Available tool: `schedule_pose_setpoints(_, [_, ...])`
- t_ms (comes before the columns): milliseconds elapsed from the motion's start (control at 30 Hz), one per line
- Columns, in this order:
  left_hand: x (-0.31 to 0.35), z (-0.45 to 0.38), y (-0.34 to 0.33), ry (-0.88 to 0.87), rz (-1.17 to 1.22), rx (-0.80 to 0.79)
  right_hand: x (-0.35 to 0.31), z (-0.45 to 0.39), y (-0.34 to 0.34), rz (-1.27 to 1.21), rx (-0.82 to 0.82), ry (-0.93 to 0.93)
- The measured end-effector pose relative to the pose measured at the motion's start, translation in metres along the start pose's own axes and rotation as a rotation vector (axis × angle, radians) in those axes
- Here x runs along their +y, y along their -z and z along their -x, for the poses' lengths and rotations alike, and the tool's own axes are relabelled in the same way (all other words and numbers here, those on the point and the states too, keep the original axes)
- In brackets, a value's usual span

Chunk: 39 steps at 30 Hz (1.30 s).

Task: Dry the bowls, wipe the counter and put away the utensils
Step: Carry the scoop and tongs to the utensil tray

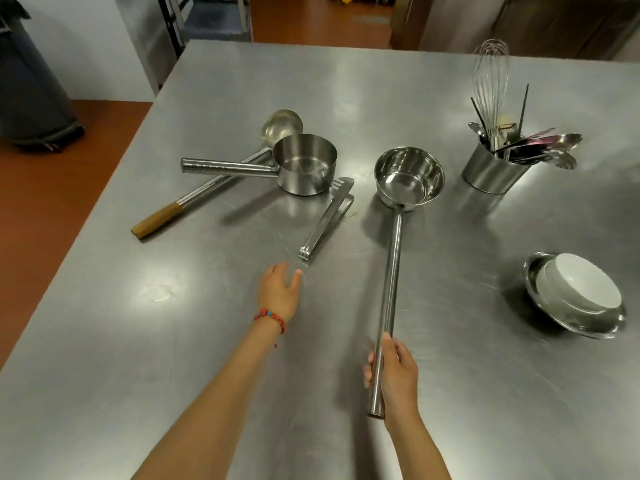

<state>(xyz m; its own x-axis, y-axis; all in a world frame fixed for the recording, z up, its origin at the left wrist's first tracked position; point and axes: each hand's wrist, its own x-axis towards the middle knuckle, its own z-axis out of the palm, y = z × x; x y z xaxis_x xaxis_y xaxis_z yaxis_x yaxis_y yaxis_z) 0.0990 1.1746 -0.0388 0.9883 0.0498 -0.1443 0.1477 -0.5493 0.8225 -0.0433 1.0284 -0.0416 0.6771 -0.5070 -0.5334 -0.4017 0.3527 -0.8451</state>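
My right hand [393,372] grips the bottom end of a long-handled steel ladle [408,176], whose deep bowl is held out over the middle of the steel counter [138,341]. My left hand [280,291] hovers open just short of the steel tongs [327,220] lying on the counter. Behind the tongs stands a steel dipper pot [304,164] with a tube handle pointing left. Under it lies a wooden-handled ladle [207,188]. At the right, a white bowl [581,284] sits inside a steel bowl [595,322].
A steel canister [491,173] at the back right holds a whisk [490,77], spoons and other utensils. The counter's left edge drops to a red floor, where a dark bin [27,84] stands. Shelving and a doorway lie beyond the far edge.
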Motion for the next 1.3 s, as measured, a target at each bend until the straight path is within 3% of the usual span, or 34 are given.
schedule_pose_setpoints(333, [0.014,-0.108,-0.046,-0.092,-0.029,-0.092,0.0,-0.01,-0.006,-0.012,0.078,-0.01])
schedule_pose_setpoints(500, [0.016,-0.125,-0.055,-0.044,-0.061,-0.111,0.0,-0.006,-0.009,0.014,0.1,0.003])
schedule_pose_setpoints(633, [0.012,-0.126,-0.053,0.005,0.049,-0.091,0.0,-0.003,-0.011,0.017,0.107,0.006])
schedule_pose_setpoints(767, [0.006,-0.113,-0.044,0.108,0.25,-0.093,0.001,-0.002,-0.012,0.019,0.107,0.001])
schedule_pose_setpoints(933, [0.004,-0.074,-0.032,0.307,0.664,-0.174,0.003,0.004,-0.01,0.024,0.087,0.033])
schedule_pose_setpoints(1300, [0.004,0.048,0.008,0.203,0.661,-0.03,0.013,0.036,0.025,0.025,-0.042,0.086])
